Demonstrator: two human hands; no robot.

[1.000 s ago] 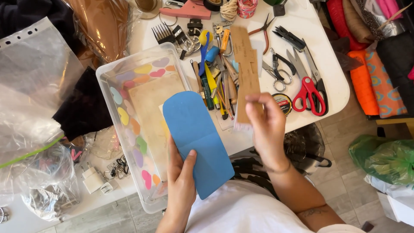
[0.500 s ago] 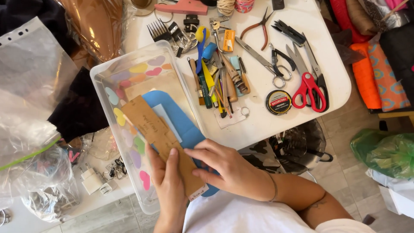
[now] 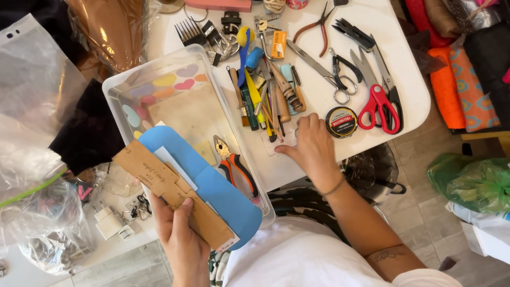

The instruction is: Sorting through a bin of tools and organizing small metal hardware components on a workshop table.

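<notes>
Low in the frame, the left hand grips a brown cardboard template stacked on a blue foam sheet, both over the clear plastic bin (orange-handled pliers lie inside). The right hand rests flat at centre, fingers loosely spread and holding nothing, on the white table beside a round tin and red scissors.

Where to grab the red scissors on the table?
Take the red scissors by the looped handles, coming from the near table edge. The loops face the person and lie clear of the round tin; the blades point away, crowded against other scissors. The right hand is nearest.
</notes>
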